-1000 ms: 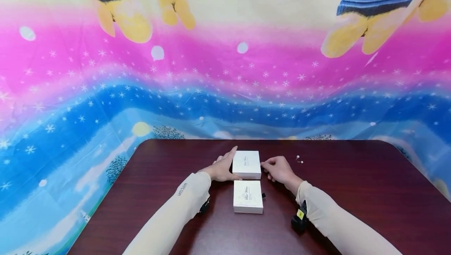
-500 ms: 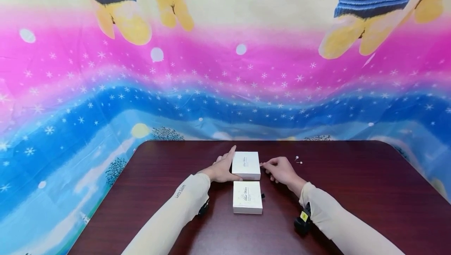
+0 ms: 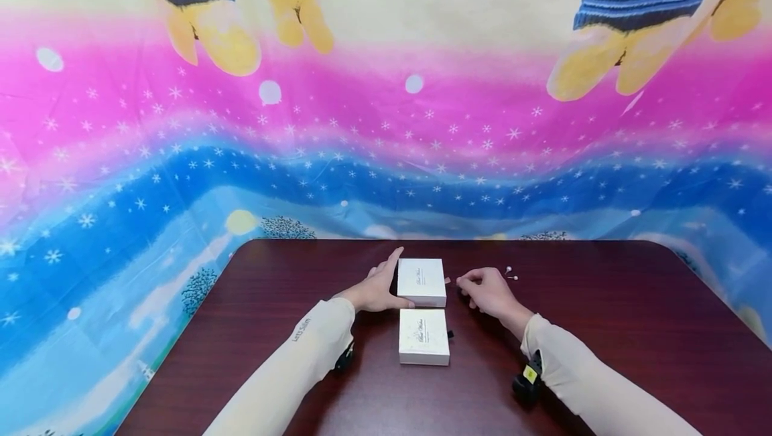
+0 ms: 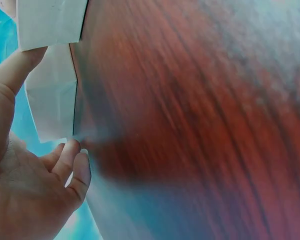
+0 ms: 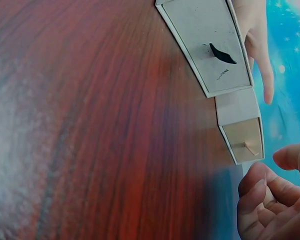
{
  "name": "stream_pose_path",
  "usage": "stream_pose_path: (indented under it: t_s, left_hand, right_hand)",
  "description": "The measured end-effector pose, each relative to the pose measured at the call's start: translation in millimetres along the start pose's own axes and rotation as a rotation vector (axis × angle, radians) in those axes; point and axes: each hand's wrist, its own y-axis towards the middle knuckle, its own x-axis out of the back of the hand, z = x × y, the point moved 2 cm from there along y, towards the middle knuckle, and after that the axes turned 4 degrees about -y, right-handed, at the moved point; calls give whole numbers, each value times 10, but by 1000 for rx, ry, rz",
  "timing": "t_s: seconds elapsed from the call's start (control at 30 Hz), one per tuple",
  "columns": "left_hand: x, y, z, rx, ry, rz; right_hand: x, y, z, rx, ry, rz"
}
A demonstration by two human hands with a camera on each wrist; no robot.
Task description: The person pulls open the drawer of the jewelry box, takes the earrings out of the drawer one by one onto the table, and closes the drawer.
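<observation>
A white box (image 3: 421, 280) with dark lettering lies at the back of the table, a pinkish tab (image 3: 448, 280) on its right side. My left hand (image 3: 375, 291) is spread along its left side, thumb by its near corner. Just nearer me lies a second white box (image 3: 424, 337), with a black ribbon tab (image 5: 223, 54). My right hand (image 3: 490, 292) is off to the right of the far box, touching neither box. In the right wrist view its fingers (image 5: 252, 192) curl loosely, the thumb apart, nothing held.
Two small white beads on thin pieces (image 3: 508, 268) lie behind and right of my right hand. The dark red wooden table (image 3: 289, 275) ends at a back edge before a colourful printed cloth (image 3: 362, 121).
The right hand has let go of the pinkish tab and moved a little to the right; the tab now shows. The left hand and both boxes stay about where they were.
</observation>
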Motion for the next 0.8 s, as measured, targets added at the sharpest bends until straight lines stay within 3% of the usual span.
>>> stream_pose_path:
  t_s: [0.33,0.8]
  left_hand:
    - [69,-71,24,-10,-6,-14]
    - [126,-140,-6,4,11,12]
  right_hand:
    - [35,-44,25,27,-33,4]
    - [34,-131,69,78,-50,9]
